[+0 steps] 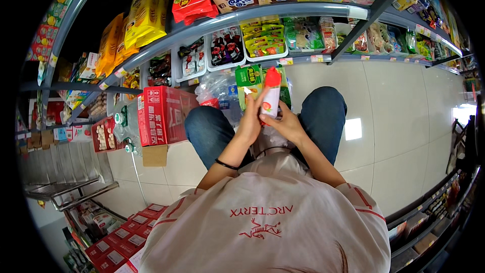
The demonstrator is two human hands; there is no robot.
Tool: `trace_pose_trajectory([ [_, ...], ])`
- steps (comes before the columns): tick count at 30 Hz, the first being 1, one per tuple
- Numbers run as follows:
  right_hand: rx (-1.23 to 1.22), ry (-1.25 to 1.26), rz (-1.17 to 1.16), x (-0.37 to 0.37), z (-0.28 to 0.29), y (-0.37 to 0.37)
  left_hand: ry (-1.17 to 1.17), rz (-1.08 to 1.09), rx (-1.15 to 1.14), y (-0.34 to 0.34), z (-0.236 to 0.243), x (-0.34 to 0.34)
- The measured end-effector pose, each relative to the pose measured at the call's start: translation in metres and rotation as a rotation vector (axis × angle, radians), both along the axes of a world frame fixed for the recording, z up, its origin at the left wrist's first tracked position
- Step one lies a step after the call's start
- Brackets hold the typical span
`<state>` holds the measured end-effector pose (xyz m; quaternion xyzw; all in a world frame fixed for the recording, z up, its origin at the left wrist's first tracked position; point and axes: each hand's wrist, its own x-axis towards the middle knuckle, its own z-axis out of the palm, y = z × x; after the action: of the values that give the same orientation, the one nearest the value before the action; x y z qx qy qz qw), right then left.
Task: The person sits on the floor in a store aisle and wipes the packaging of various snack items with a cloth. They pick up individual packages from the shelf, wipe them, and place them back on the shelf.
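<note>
Between my knees I hold a slim red-and-white snack pack (272,93) with a strawberry printed on it, its red end pointing toward the shelf. My left hand (249,120) grips its left side, the fingers lying along the wrapper. My right hand (287,123) closes round its lower right part. Just beyond the hands are a green-and-yellow packet (249,77) and more green packaging behind the pack, partly covered by it. What these packets rest on is hidden.
Ahead runs a shelf with white trays (225,63) of wrapped snacks; bagged and boxed snacks stand above. A red carton (164,115) sits left of my left knee, beside clear plastic bottles (124,121). Another clear plastic bundle (222,91) lies by the carton. Pale floor tiles (399,111) extend right.
</note>
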<state>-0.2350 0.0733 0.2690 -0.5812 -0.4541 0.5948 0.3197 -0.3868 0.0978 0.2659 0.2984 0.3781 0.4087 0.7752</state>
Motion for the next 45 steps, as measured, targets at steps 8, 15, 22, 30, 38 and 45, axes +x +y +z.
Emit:
trace_pose_trajectory([
  [8, -0.116, 0.297, -0.339, 0.016, -0.032, 0.017, 0.299, -0.134, 0.277, 0.019, -0.019, 0.039],
  [15, -0.364, 0.581, -0.328, 0.028, -0.065, 0.058, 0.165, -0.005, 0.086, 0.04, -0.044, 0.027],
  [22, -0.35, 0.658, -0.217, 0.035, -0.099, 0.052, 1.271, 0.191, 0.478, 0.073, -0.075, -0.045],
  [30, 0.136, -0.748, -0.09, 0.03, -0.126, 0.043, 1.196, 0.168, 0.35, 0.071, -0.112, -0.03],
  [38, 0.022, -0.915, -0.122, 0.024, -0.107, 0.039, 1.21, 0.242, 0.131, 0.079, -0.085, -0.04],
  [45, 0.186, -0.481, -0.189, 0.041, -0.065, 0.037, 0.885, 0.76, 0.631, 0.147, 0.1, -0.089],
])
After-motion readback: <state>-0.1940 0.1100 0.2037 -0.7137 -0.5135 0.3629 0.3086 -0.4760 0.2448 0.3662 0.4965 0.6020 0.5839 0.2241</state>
